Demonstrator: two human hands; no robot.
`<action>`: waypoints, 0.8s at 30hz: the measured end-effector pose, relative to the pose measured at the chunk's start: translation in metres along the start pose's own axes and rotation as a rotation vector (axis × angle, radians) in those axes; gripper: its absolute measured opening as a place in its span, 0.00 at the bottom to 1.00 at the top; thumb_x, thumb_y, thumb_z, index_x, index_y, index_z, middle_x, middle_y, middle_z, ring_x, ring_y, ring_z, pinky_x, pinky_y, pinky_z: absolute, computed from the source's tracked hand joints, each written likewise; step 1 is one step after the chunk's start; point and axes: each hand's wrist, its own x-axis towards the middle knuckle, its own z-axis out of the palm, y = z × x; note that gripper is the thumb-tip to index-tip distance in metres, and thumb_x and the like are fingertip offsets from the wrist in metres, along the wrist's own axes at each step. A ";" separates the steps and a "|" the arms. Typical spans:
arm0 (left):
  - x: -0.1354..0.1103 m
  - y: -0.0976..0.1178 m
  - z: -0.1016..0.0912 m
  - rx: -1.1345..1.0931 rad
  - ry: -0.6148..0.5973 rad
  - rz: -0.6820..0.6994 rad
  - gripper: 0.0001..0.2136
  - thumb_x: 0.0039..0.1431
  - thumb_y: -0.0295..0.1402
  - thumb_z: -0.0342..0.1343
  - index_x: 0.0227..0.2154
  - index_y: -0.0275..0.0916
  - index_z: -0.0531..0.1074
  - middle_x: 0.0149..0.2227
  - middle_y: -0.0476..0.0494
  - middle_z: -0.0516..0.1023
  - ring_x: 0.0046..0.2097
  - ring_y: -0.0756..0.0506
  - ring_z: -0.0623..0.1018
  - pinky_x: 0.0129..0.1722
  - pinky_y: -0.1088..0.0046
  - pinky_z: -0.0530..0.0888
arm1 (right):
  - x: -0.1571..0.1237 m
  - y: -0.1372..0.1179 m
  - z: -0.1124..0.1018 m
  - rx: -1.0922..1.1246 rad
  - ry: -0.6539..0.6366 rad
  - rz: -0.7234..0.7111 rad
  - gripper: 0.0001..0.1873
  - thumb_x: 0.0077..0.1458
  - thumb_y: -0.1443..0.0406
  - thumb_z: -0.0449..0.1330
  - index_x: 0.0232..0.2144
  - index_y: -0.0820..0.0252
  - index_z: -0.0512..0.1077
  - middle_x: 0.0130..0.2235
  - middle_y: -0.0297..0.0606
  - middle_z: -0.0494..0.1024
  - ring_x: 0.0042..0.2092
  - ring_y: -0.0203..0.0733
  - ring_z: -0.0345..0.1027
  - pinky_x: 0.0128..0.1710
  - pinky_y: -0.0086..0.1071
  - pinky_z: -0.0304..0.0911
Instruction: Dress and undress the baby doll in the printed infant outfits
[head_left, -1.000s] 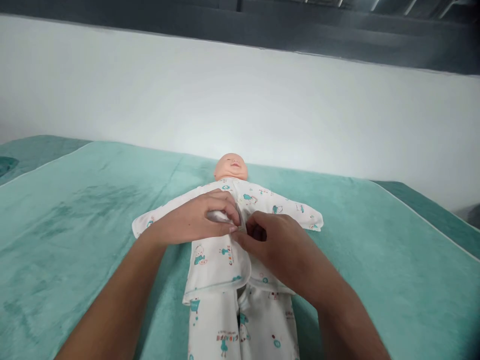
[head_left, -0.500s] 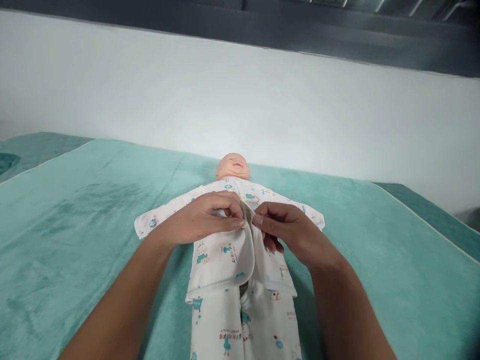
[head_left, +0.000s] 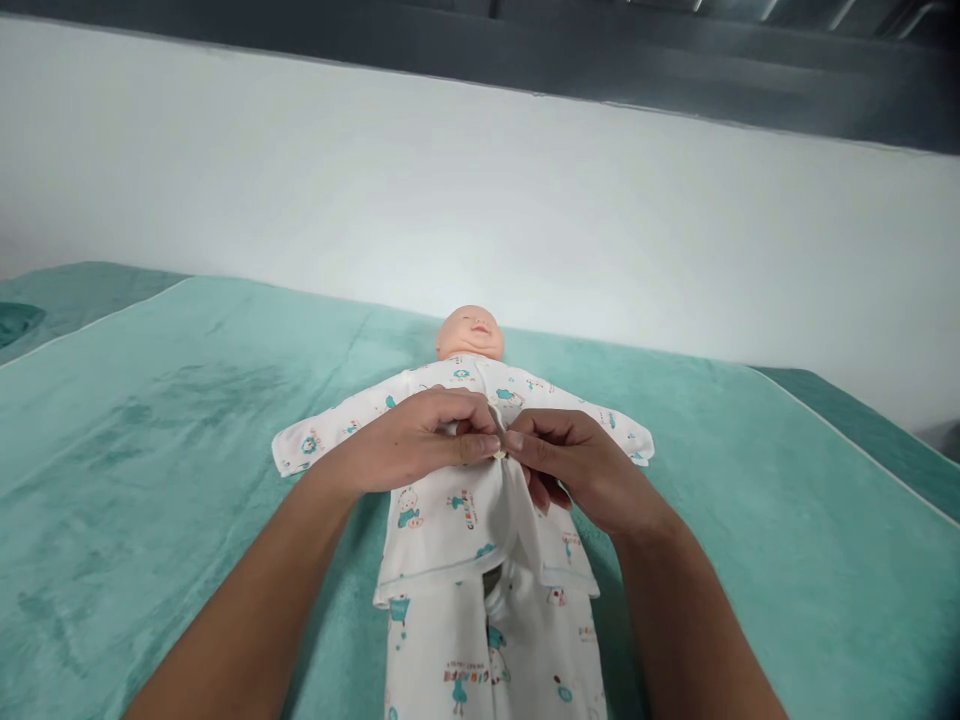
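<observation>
A baby doll [head_left: 470,333] lies on its back, its head toward the white wall. It wears a white long-sleeved baby shirt [head_left: 442,540] printed with small teal and red figures, and matching trousers [head_left: 435,650]. My left hand [head_left: 431,435] pinches the left front edge of the shirt at mid-chest. Opposite it, my right hand [head_left: 570,460] pinches the other front edge, fingertips touching or nearly touching the left ones. A small pale button or snap [head_left: 499,455] shows at the left thumb tip. Below the hands the shirt's lower front hangs slightly apart.
A teal plush cover [head_left: 187,420] spreads under the doll and to both sides. Behind it rises a white wall [head_left: 480,210], with a dark band [head_left: 375,35] along the top. Darker teal cloth [head_left: 847,410] lies beyond the cover's right edge.
Both hands have come closer together, drawing the two shirt edges to meet at mid-chest. The gap between the edges there has narrowed. The doll lies as before.
</observation>
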 end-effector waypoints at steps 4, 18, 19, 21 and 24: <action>0.001 -0.001 0.001 -0.006 -0.007 -0.008 0.12 0.61 0.40 0.51 0.27 0.38 0.68 0.27 0.51 0.66 0.31 0.50 0.65 0.30 0.74 0.63 | 0.001 0.001 -0.001 0.007 -0.008 -0.008 0.19 0.56 0.52 0.60 0.22 0.60 0.68 0.16 0.28 0.67 0.17 0.29 0.57 0.15 0.24 0.48; 0.001 0.000 0.003 0.030 0.011 -0.036 0.12 0.60 0.40 0.51 0.26 0.39 0.69 0.28 0.50 0.68 0.32 0.50 0.67 0.31 0.74 0.64 | -0.002 -0.003 -0.003 -0.049 -0.019 0.044 0.10 0.49 0.62 0.66 0.32 0.59 0.69 0.21 0.27 0.69 0.20 0.29 0.61 0.16 0.23 0.54; 0.001 0.000 0.003 0.034 0.012 -0.033 0.13 0.61 0.41 0.51 0.26 0.39 0.69 0.28 0.50 0.68 0.32 0.50 0.67 0.31 0.74 0.64 | -0.002 -0.003 -0.002 -0.056 -0.009 0.044 0.10 0.49 0.62 0.65 0.31 0.59 0.69 0.21 0.27 0.69 0.20 0.29 0.61 0.16 0.23 0.54; 0.001 -0.001 0.003 0.045 0.011 -0.030 0.13 0.61 0.41 0.51 0.26 0.39 0.69 0.28 0.51 0.69 0.32 0.50 0.68 0.31 0.75 0.64 | -0.002 -0.002 0.001 -0.076 0.005 0.043 0.09 0.49 0.63 0.65 0.32 0.58 0.68 0.20 0.26 0.67 0.19 0.29 0.60 0.16 0.23 0.53; 0.001 -0.002 0.003 0.072 0.011 -0.032 0.14 0.62 0.42 0.51 0.25 0.39 0.69 0.29 0.51 0.70 0.32 0.50 0.68 0.32 0.75 0.64 | -0.002 0.000 0.004 -0.148 0.067 -0.005 0.09 0.50 0.62 0.64 0.31 0.57 0.67 0.20 0.25 0.65 0.20 0.29 0.57 0.17 0.24 0.52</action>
